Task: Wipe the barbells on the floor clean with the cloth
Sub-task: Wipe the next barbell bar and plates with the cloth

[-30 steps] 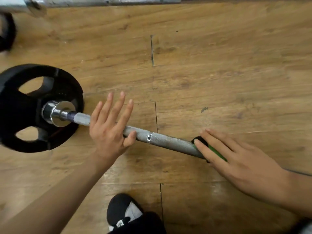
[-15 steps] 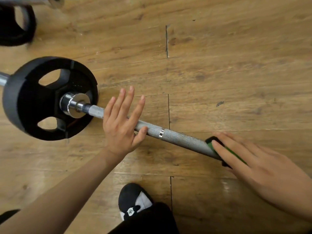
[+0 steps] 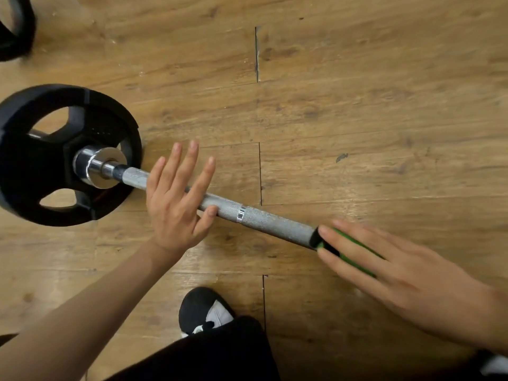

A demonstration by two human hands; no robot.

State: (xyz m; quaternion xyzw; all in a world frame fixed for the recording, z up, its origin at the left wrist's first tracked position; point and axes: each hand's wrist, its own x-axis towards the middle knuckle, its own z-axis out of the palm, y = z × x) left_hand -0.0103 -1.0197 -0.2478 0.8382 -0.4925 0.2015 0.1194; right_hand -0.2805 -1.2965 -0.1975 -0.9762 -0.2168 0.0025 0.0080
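Held down on the floor [image 3: 357,105] against rolling, presumably: barbell [image 3: 275,224] pinned near its plate [image 3: 41,160] by flat, straight-fingered left hand [image 3: 173,204], green cloth [image 3: 357,242] pressed onto the shaft beneath outstretched, uncurled right hand [image 3: 398,273] for wiping.

- The view has swung: the chrome bar that ran along the top edge a second ago is out of sight. Only the dark curve of the second plate [image 3: 13,28] is left in that corner.
- The right hand [image 3: 406,273] has gone blurred, and more green of the cloth [image 3: 316,238] shows between its fingers.
- Far more of the dark trouser leg [image 3: 220,353] shows now, just below the shoe [image 3: 203,309].
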